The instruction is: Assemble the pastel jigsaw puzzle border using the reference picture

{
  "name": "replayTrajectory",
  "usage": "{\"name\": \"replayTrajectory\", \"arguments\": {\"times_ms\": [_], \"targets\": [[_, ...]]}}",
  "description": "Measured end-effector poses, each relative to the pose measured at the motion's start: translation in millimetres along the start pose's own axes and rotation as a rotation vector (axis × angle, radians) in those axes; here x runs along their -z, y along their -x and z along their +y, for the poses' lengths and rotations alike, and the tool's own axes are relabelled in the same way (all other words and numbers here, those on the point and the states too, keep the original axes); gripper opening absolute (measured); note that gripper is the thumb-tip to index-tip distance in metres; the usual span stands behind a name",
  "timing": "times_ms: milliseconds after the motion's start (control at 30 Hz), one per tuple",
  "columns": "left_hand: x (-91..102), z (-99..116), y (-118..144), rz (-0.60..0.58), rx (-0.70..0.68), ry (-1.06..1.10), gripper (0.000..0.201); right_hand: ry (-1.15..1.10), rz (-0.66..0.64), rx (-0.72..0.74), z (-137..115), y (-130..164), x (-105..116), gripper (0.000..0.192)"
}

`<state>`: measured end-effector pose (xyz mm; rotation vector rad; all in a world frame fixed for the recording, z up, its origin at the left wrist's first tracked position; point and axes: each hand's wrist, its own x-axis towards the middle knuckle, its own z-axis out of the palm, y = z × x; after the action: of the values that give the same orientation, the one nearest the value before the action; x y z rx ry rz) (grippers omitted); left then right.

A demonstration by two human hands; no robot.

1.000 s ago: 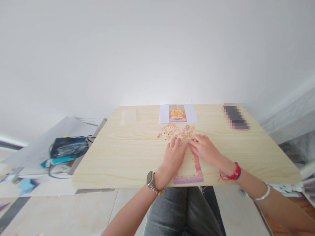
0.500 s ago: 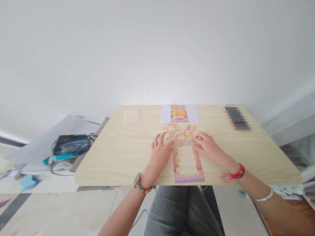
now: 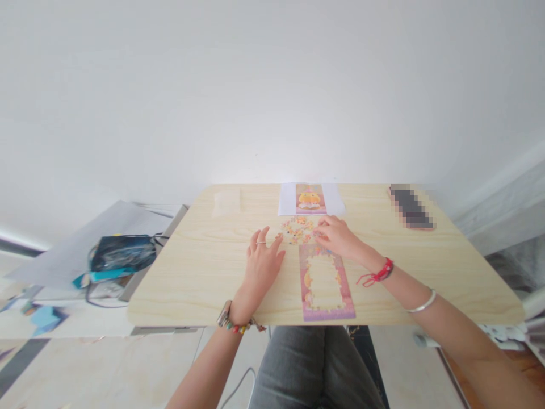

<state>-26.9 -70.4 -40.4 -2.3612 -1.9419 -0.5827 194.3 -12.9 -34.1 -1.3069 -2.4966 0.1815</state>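
A jigsaw puzzle frame (image 3: 327,314), with a purple and pink border joined around a bare middle, lies near the table's front edge. Behind it, loose puzzle pieces (image 3: 300,221) are scattered in a small heap. My left hand (image 3: 264,267) rests left of the frame, open with its fingers spread, its index fingertip close to a single piece at the heap's left side. My right hand (image 3: 340,237) reaches over the heap's right side. Its fingers are bent and drawn together among the pieces there; what they pinch is hidden.
A white sheet with a printed cartoon picture (image 3: 310,199) lies at the back of the wooden table (image 3: 191,267) by the wall. A translucent bag (image 3: 227,201) is at back left, a phone (image 3: 412,207) at back right. Left of the table, a dark bag (image 3: 123,254) sits on a lower surface.
My left hand has moved left, off the frame's corner. My right hand has moved left and away from me, from the frame's right edge to the loose pieces.
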Motion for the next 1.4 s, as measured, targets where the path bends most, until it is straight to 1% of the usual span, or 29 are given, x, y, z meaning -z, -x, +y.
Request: {"name": "replayTrajectory", "arguments": {"times_ms": [100,167,267,367,533,633,767,933,1167,1300,1400], "targets": [[1.5,-10.0,3.7,0.021,0.016,-0.005,0.033,0.014,-0.045,-0.03,-6.2,-15.2,-0.9,0.014],[1.4,-15.9,7.4,0.039,0.021,-0.014,0.03,0.041,-0.07,-0.06,-5.2,-18.3,0.8,0.011],[-0.5,-22.1,12.1,0.044,0.035,-0.021,0.026,0.081,-0.109,-0.106,0.4,-14.4,4.2,0.008],[-2.7,-23.4,13.9,0.033,0.047,-0.01,0.025,0.084,-0.127,-0.125,3.7,-8.4,5.9,0.008],[-2.4,-15.4,12.1,0.048,0.014,0.034,0.028,0.081,-0.134,-0.128,1.5,-6.6,4.1,0.013],[-2.0,-6.9,10.9,0.063,-0.032,0.056,0.029,0.083,-0.111,-0.14,1.6,-6.5,2.6,0.011],[-2.5,6.4,9.5,0.066,-0.091,0.089,0.025,0.08,-0.077,-0.16,4.2,-4.9,2.5,0.008],[-3.3,17.2,6.8,0.059,-0.118,0.139,0.026,0.079,-0.099,-0.149,6.7,-5.4,2.9,0.008],[-5.1,16.9,5.9,0.073,-0.118,0.124,0.027,0.096,-0.104,-0.088,6.3,-5.7,0.5,0.017],[-5.7,14.9,6.3,0.078,-0.124,0.092,0.025,0.106,-0.104,-0.077,7.9,-4.9,-2.5,0.017],[-6.3,11.0,6.6,0.097,-0.121,0.074,0.024,0.121,-0.076,-0.066,5.9,-2.5,-1.6,0.016]]}}
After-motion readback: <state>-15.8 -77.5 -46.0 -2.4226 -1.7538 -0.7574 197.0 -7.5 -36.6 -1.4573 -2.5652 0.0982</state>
